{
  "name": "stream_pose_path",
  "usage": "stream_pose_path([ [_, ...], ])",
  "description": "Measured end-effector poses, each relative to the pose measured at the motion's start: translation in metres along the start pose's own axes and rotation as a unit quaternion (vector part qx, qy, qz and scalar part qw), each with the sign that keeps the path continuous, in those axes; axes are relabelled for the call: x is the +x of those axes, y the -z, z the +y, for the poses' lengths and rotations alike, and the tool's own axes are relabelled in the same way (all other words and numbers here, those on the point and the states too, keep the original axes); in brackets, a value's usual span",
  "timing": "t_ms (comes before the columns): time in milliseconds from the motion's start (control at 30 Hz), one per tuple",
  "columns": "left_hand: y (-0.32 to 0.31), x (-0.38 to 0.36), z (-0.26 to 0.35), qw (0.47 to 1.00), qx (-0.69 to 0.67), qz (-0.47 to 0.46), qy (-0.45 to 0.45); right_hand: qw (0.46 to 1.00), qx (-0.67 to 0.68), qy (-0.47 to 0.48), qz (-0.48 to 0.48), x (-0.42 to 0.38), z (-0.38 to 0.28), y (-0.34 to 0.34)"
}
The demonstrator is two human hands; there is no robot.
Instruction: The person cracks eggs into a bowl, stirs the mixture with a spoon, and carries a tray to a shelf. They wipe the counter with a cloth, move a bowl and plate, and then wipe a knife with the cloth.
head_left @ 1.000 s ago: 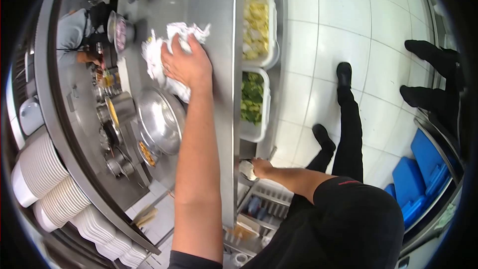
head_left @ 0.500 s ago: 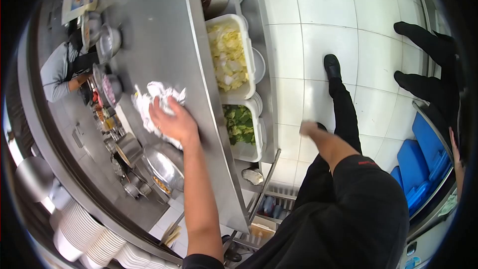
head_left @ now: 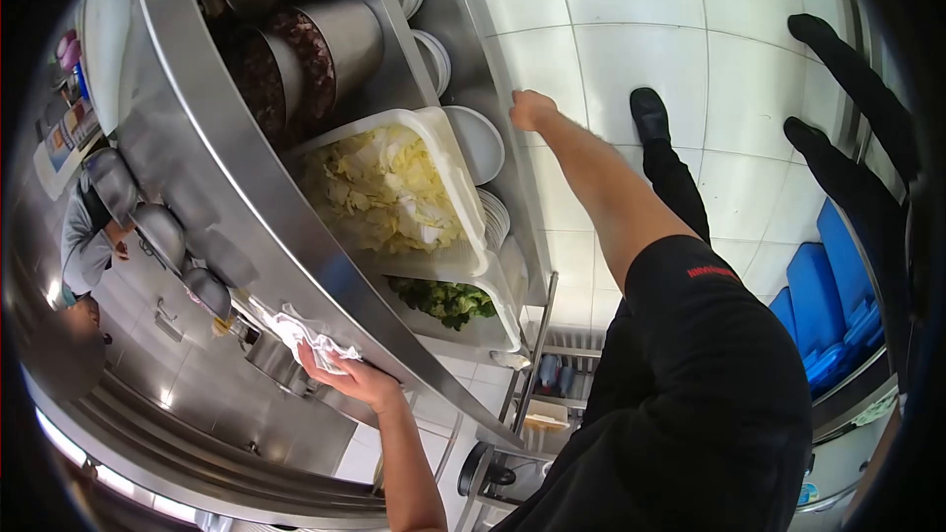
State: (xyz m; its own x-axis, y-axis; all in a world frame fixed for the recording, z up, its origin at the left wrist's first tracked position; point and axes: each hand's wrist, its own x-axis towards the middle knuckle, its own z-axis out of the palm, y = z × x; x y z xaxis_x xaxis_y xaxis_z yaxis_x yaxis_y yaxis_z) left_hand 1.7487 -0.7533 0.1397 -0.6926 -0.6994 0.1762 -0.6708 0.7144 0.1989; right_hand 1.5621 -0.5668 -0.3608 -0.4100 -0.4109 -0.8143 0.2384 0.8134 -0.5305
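Note:
My left hand [head_left: 350, 379] lies on a crumpled white cloth [head_left: 301, 333] at the edge of the steel counter [head_left: 261, 182], its fingers bent over the fabric. My right hand [head_left: 533, 110] is closed in a loose fist in front of the lower shelf's edge, with nothing seen in it. Under the counter, near my right hand, a white tub [head_left: 455, 172] holds chopped pale yellow cabbage [head_left: 379, 187]. Beside it, a second tub [head_left: 505, 310] contains green leaves [head_left: 443, 302].
Steel pots [head_left: 350, 44], some with dark red contents, stand under the counter near stacked white plates [head_left: 432, 61]. Metal bowls [head_left: 161, 233] line the counter's far side, where a person [head_left: 84, 246] stands. Another person's legs [head_left: 847, 172] and blue plastic pieces [head_left: 823, 305] are at right.
My view has shifted, showing more of the shelf below the counter. My left hand and the cloth now appear lower, at the counter's edge. My right arm has swung forward toward the shelf.

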Motion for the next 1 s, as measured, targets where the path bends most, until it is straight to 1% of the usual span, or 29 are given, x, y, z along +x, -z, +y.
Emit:
stream_pose_path([
  [133,0.001,0.002,-0.004,1.000,-0.012,-0.017,0.016,0.999,-0.017,0.022,-0.026,0.029,-0.018,-0.046],
  [167,0.002,0.001,-0.008,0.999,-0.032,-0.016,0.038,0.999,-0.017,0.023,-0.036,0.033,-0.019,-0.058],
  [233,0.007,0.003,-0.018,0.997,0.039,-0.040,-0.045,0.999,-0.008,0.014,-0.041,0.040,-0.025,-0.075],
  [300,0.011,0.004,-0.027,0.991,0.085,-0.049,-0.086,0.999,0.013,-0.011,-0.035,0.034,-0.032,-0.086],
  [333,0.013,0.004,-0.031,0.987,0.108,-0.052,-0.106,0.999,0.024,-0.022,-0.016,0.032,-0.035,-0.093],
  [367,0.032,-0.005,-0.079,0.996,0.055,-0.051,-0.043,0.999,0.034,-0.033,0.005,0.031,-0.037,-0.101],
  [400,0.030,-0.005,-0.079,0.997,0.045,-0.049,-0.028,0.998,0.044,-0.043,0.027,0.035,-0.038,-0.106],
  [467,0.027,-0.006,-0.078,0.999,0.024,-0.043,0.002,0.998,0.053,-0.031,0.026,0.046,-0.033,-0.118],
  [500,0.027,-0.006,-0.076,0.998,0.020,-0.054,-0.004,0.998,0.056,-0.025,0.026,0.050,-0.030,-0.123],
  [567,0.019,-0.001,-0.050,0.992,0.064,-0.069,-0.081,0.999,0.035,-0.014,0.001,0.048,-0.030,-0.120],
  [600,0.005,0.009,-0.007,0.980,0.113,-0.071,-0.149,1.000,0.022,-0.009,-0.010,0.045,-0.030,-0.114],
  [667,-0.001,0.014,0.007,0.975,0.120,-0.062,-0.174,1.000,0.004,0.006,0.008,0.046,-0.026,-0.119],
  [700,0.000,0.009,-0.010,0.987,0.080,-0.052,-0.132,1.000,-0.005,0.016,0.015,0.045,-0.025,-0.125],
  [767,-0.006,0.012,0.009,0.998,-0.057,-0.013,0.015,0.999,-0.023,0.033,-0.002,0.035,-0.026,-0.120],
  [800,-0.003,0.013,0.011,1.000,-0.018,-0.012,-0.003,0.999,-0.033,0.042,-0.009,0.028,-0.027,-0.114],
  [867,-0.002,0.014,0.012,1.000,-0.003,-0.011,-0.021,0.999,-0.026,0.022,-0.024,0.003,-0.032,-0.092],
  [900,-0.004,0.012,0.014,0.999,-0.037,0.002,-0.013,0.999,-0.025,0.013,-0.029,-0.010,-0.032,-0.077],
  [1000,-0.003,0.014,0.025,0.999,-0.030,0.026,-0.015,0.998,0.056,-0.011,0.024,-0.051,-0.011,-0.028],
])
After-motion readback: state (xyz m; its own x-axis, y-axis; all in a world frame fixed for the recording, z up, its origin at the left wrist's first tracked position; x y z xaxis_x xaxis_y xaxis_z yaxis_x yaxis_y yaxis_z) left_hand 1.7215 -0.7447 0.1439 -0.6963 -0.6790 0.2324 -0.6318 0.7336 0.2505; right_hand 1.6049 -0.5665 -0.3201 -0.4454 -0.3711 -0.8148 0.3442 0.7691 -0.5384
